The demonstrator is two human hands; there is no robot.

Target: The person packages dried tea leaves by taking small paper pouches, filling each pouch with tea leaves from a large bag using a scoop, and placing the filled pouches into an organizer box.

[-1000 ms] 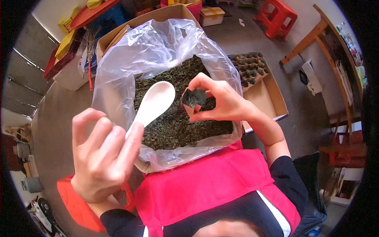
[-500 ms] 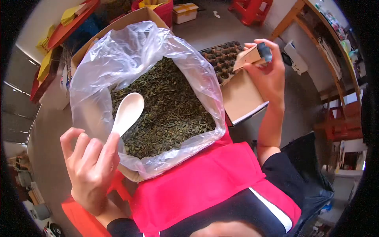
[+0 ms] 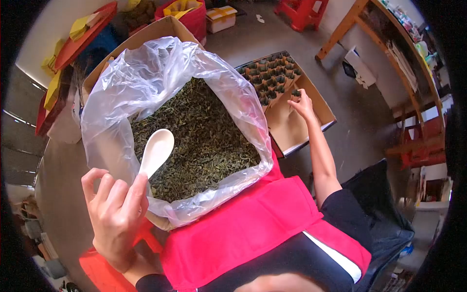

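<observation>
Left hand (image 3: 114,207) and right hand (image 3: 304,104) are working well apart, seen from above. Nearest the viewer, a bright pink apron (image 3: 243,226) is covering the front of a person wearing black sleeves (image 3: 346,211). At lower left, an orange-red plastic seat (image 3: 102,270) is showing beneath the left forearm.

The left hand is pinching the handle of a white spoon (image 3: 158,146) between thumb and forefinger, the other fingers curling. Its bowl is facing up over a mass of dark green dried leaves (image 3: 209,141); whether it is touching them is impossible to tell. The leaves are filling a clear plastic bag (image 3: 141,65), which is lining a cardboard carton (image 3: 172,30).

Farther off to the right, the right hand is gripping a small paper packet (image 3: 295,94) by its sides, over a shallow box (image 3: 287,134). Rows of similar filled packets (image 3: 272,75) are standing at the box's far end.

Beyond, a pink bucket (image 3: 194,22), a white container with yellow tape (image 3: 221,22) and a red stool (image 3: 301,14) are resting on the grey floor (image 3: 335,92). A wooden-legged worktop (image 3: 340,36) is standing at far right.
</observation>
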